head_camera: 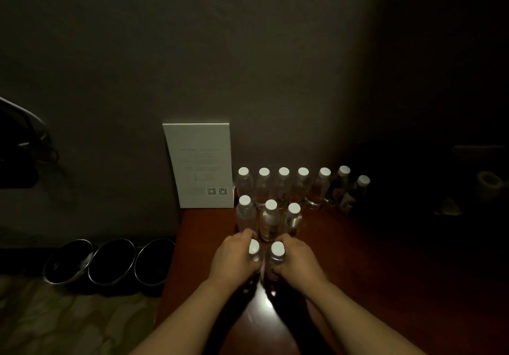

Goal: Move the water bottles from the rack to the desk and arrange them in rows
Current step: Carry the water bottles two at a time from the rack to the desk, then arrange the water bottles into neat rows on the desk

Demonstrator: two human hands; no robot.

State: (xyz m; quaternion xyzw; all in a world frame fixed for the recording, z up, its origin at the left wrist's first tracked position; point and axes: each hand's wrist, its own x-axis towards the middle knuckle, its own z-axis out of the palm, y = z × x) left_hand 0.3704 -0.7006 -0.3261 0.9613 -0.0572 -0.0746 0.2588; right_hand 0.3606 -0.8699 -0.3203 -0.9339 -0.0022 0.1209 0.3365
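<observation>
Two white-capped water bottles, left bottle [254, 252] gripped in left hand [234, 255], right bottle [276, 255] in right hand [298, 258], over desk [358, 258]: best set upright, aligned behind the three-bottle second row [270, 217].

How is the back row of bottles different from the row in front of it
The back row holds seven bottles along the wall; the middle row holds only three. The back row runs off into shadow on the right, while the middle row ends in the light and sits nearer the hands. Both stand upright on the desk with white caps.
</observation>
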